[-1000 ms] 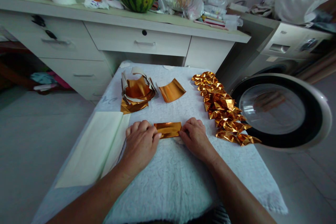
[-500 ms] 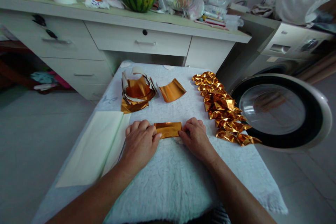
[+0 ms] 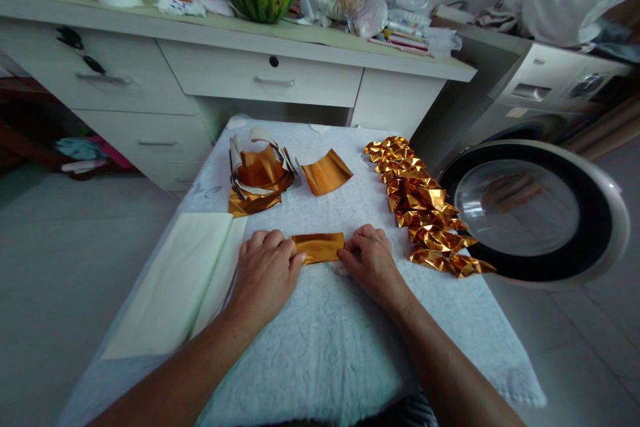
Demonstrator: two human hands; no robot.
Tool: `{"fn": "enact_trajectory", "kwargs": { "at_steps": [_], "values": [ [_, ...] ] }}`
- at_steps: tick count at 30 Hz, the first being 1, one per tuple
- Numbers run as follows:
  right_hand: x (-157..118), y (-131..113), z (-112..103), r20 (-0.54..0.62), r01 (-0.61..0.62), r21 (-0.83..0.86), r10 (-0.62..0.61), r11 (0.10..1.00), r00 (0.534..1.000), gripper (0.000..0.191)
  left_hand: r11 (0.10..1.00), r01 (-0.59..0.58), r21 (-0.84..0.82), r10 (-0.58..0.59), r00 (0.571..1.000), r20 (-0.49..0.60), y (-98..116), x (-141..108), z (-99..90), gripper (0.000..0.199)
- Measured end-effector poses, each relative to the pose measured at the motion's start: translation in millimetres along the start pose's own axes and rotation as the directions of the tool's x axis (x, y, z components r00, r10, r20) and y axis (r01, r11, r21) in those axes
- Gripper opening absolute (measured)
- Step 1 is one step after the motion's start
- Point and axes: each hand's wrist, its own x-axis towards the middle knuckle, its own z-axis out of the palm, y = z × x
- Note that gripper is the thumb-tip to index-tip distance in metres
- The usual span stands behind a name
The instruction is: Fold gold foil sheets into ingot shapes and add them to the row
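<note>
On the blue-white, cloth-covered desk [image 3: 310, 347], a flat copper-gold foil strip [image 3: 320, 248] lies between left hand [image 3: 267, 270] and right hand [image 3: 371, 261], each grip pinching one end. Crinkled gold foil pieces [image 3: 420, 201] look finished; the curved gold foil sheet [image 3: 327, 172] and round gold-and-white bundle [image 3: 260, 170] seem unworked.

Around the gold strip [image 3: 320, 248], the left grip [image 3: 267, 272] blocks 8 to 9 o'clock, the right grip [image 3: 373, 259] 3, with the folded row [image 3: 420, 199] beyond; the curled stack [image 3: 261, 168] stands at 11, the loose sheet [image 3: 327, 173] at 12. The counter [image 3: 323, 333] leaves passage at 6.
</note>
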Motion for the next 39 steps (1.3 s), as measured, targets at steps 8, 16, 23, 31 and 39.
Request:
{"fn": "enact_trajectory", "kwargs": {
  "at_steps": [8, 16, 23, 31, 39],
  "values": [
    [-0.5, -0.6, 0.3, -0.012, -0.007, 0.016, 0.008, 1.0, 1.0, 0.01, 1.0, -0.006, -0.015, 0.006, 1.0, -0.009, -0.3, 0.5, -0.1, 0.023],
    [-0.5, 0.2, 2.1, -0.02, -0.006, 0.012, 0.006, 1.0, 1.0, 0.012, 1.0, -0.014, -0.018, 0.014, 1.0, -0.018, -1.4, 1.0, 1.3, 0.023],
    [0.0, -2.6, 3.5, -0.031, -0.044, -0.015, 0.044, 0.999, 0.999, 0.013, 0.999, -0.007, -0.037, 0.007, 1.0, -0.007, -0.3, 2.3, -0.8, 0.022],
    [-0.2, -1.3, 6.1, -0.041, -0.041, -0.039, 0.039, 0.998, 0.998, 0.009, 0.999, -0.01, -0.036, 0.01, 1.0, -0.001, -1.3, 1.7, -0.1, 0.024],
    [-0.2, -2.2, 6.3, -0.027, -0.051, -0.05, 0.05, 0.997, 0.998, 0.009, 1.0, 0.0, -0.011, 0.0, 1.0, 0.007, 0.4, 3.4, 0.0, 0.025]
  ]
}}
